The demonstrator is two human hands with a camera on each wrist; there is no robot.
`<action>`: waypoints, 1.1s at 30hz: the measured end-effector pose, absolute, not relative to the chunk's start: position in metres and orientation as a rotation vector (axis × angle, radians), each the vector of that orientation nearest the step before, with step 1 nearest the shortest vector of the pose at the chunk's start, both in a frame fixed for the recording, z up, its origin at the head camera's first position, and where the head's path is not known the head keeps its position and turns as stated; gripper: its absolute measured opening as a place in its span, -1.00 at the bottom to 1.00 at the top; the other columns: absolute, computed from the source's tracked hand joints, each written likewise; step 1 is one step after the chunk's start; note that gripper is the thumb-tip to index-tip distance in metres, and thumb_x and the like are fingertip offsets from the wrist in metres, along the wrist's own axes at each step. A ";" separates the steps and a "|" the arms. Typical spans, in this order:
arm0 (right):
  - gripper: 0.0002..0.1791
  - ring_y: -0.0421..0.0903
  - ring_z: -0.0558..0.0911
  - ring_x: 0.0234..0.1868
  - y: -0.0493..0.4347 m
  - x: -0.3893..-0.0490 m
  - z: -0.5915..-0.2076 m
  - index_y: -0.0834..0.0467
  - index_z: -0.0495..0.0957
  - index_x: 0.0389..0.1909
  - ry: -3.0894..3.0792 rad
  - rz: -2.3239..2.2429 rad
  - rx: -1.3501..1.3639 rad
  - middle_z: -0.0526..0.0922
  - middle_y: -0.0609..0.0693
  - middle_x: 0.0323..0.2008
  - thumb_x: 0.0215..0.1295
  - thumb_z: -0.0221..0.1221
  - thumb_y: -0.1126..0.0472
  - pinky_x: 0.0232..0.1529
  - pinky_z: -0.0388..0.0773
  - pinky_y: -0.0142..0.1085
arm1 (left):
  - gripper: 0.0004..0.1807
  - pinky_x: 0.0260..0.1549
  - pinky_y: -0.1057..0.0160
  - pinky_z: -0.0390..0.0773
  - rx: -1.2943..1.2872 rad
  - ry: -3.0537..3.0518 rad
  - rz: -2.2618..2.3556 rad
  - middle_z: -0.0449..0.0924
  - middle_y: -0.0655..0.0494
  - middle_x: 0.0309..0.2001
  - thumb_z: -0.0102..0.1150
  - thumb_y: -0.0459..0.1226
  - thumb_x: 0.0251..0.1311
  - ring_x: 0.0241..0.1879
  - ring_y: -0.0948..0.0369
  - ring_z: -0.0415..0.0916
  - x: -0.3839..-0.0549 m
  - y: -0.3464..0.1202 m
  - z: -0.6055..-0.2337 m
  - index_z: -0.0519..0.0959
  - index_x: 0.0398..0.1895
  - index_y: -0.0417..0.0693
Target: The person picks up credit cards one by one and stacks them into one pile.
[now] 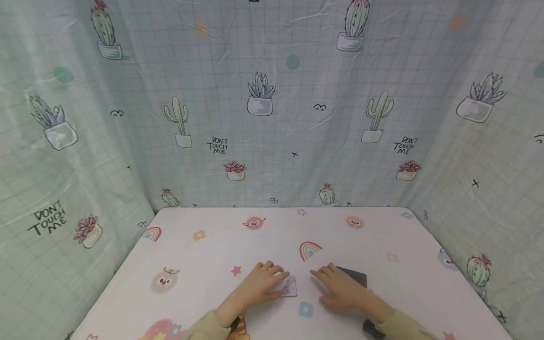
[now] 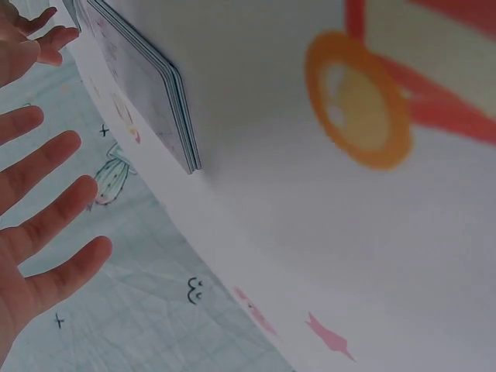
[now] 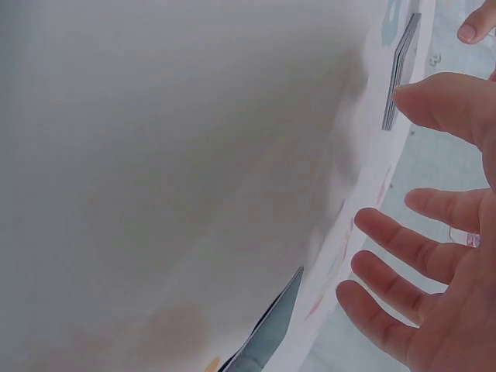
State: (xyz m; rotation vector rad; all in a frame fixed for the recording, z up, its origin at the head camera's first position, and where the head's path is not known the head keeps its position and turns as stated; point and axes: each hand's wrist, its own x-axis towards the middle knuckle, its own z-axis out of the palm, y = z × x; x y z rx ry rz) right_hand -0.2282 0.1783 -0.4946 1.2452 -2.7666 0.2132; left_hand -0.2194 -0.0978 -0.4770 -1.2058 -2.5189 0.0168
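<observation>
A thin stack of flat rectangular pieces (image 1: 291,287), pale lavender with a small print on top, lies near the middle of the table. In the left wrist view the layered edges of this stack (image 2: 177,97) show. My left hand (image 1: 262,284) is over its left part, fingers spread and relaxed, and hides some of it. My right hand (image 1: 340,288) hovers palm down to the right, fingers extended, with nothing held. Just behind that hand lies a dark grey flat rectangular piece (image 1: 357,276), partly covered by it; in the right wrist view this grey piece (image 3: 275,325) appears below the fingers.
The white table (image 1: 204,264) bears printed rainbows, stars and faces. Curtains with a cactus print (image 1: 293,132) enclose its back and both sides. Dark bands (image 1: 373,329) show at the wrists.
</observation>
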 end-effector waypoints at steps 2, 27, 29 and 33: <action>-0.31 -0.08 0.42 -0.04 0.181 -0.227 -0.495 0.13 0.27 0.20 -2.769 0.205 1.228 0.44 -0.06 -0.06 0.04 0.17 -0.06 0.02 0.40 -0.15 | -0.54 -0.25 0.26 0.38 -1.208 -2.523 0.019 0.52 0.25 -0.12 0.14 0.04 0.02 -0.15 0.25 0.38 -0.219 -0.095 -0.476 0.46 0.02 0.15; -0.31 -0.08 0.38 -0.01 0.217 -0.216 -0.487 0.09 0.29 0.19 -2.993 0.346 0.989 0.42 -0.07 -0.01 0.01 0.21 -0.02 -0.03 0.40 -0.08 | -0.59 -0.24 0.36 0.36 -1.303 -2.495 0.081 0.53 0.32 -0.12 0.14 0.00 0.05 -0.14 0.32 0.39 -0.214 -0.041 -0.465 0.46 0.01 0.22; -0.31 -0.12 0.38 -0.03 0.219 -0.215 -0.486 0.08 0.29 0.20 -2.988 0.336 0.983 0.42 -0.09 -0.01 0.01 0.20 -0.03 -0.04 0.41 -0.11 | -0.59 -0.23 0.36 0.36 -1.301 -2.493 0.084 0.53 0.33 -0.11 0.13 0.01 0.05 -0.13 0.32 0.39 -0.214 -0.037 -0.464 0.46 0.01 0.23; -0.32 -0.18 0.38 -0.09 0.223 -0.215 -0.486 0.10 0.31 0.18 -2.930 0.296 1.004 0.44 -0.10 -0.04 -0.01 0.21 -0.03 -0.07 0.43 -0.17 | -0.59 -0.22 0.37 0.34 -1.305 -2.488 0.100 0.52 0.35 -0.11 0.12 0.02 0.06 -0.13 0.33 0.39 -0.217 -0.030 -0.465 0.45 0.02 0.25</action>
